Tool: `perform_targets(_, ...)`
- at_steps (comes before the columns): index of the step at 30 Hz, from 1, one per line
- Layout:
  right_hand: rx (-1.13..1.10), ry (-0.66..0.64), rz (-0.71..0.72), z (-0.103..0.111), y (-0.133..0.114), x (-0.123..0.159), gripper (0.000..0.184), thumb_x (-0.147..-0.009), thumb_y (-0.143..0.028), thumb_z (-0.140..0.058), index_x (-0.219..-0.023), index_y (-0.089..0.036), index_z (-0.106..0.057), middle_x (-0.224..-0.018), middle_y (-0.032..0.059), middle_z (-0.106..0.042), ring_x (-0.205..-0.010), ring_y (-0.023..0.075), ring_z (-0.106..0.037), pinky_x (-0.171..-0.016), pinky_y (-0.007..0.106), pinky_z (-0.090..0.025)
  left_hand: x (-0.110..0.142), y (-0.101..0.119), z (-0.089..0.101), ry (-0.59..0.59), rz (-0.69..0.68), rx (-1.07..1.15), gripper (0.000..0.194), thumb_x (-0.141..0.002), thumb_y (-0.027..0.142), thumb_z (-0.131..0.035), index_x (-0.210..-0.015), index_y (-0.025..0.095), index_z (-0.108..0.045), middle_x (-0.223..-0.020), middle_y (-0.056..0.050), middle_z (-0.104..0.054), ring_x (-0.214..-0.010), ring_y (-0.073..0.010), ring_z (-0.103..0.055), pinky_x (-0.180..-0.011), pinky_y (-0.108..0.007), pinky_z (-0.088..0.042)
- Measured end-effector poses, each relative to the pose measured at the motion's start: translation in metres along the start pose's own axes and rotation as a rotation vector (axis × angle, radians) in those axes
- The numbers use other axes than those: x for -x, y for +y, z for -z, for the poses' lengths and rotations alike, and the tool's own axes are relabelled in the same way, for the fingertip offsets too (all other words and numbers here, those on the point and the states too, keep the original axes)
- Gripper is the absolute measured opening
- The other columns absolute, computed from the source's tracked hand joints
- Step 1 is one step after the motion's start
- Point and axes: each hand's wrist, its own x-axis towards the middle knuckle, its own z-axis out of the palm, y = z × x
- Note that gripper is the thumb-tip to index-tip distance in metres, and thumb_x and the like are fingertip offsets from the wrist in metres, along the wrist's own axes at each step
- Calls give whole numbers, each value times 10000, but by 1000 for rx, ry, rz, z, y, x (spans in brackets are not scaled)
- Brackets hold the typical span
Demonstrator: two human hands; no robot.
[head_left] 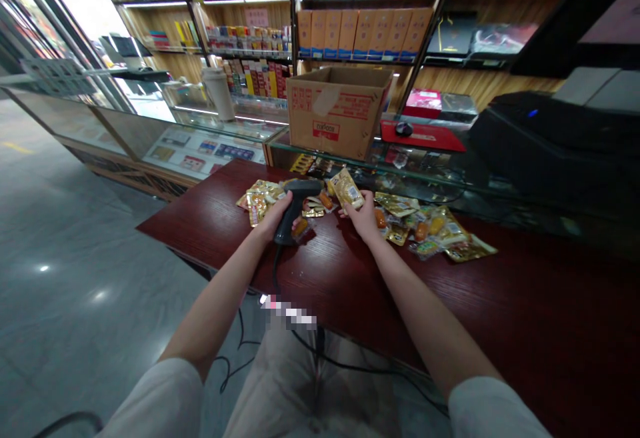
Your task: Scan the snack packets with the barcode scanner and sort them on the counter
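My left hand is wrapped round the handle of a black barcode scanner, its head turned to the right. A gold snack packet is pinched in my right hand, tilted, with a white label patch facing me. To the left of the scanner lies a heap of gold packets. Beside my right hand, a second pile of gold packets is mixed with clear-wrapped orange and yellow snacks. A few more small wrapped pieces lie between the hands.
The dark red wooden table meets a glass display counter at its back. On the counter stand an open cardboard box, a pale cup and a mouse on a red mat. The scanner's cable hangs over the near edge.
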Motion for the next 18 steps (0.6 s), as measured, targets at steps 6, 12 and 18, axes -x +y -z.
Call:
perform_targets(6,86,-61,-5,-17,-2,9,436,-758,-388,-632,-1048,-288,-322,-872,-14,-686,-708,206,-739,-746,385,-627,-4,-6,-4,-96,66,-32,736,-867,784,-494,-1084,108,-686,-459,11,-464,-366,-119,-394,-375,-241,-311)
perform_targets(12,143,-74,-2,-19,-4,16,406,-785,-320,-591,-1091,-278,-327,-814,-16,-699,-744,232,-768,-774,397,-630,-5,-8,-5,-168,33,-60,755,-857,790,-508,-1106,99,-685,-456,13,-466,-371,-114,-395,-386,-237,-296)
perform_targets(18,89,-75,28,-21,1,14,461,-740,-287,-639,-1092,-269,-342,-791,-7,-691,-654,228,-739,-703,401,-630,-12,-17,-2,-223,69,-62,807,-774,847,-564,-1064,102,-672,-457,22,-474,-351,-110,-390,-378,-240,-287)
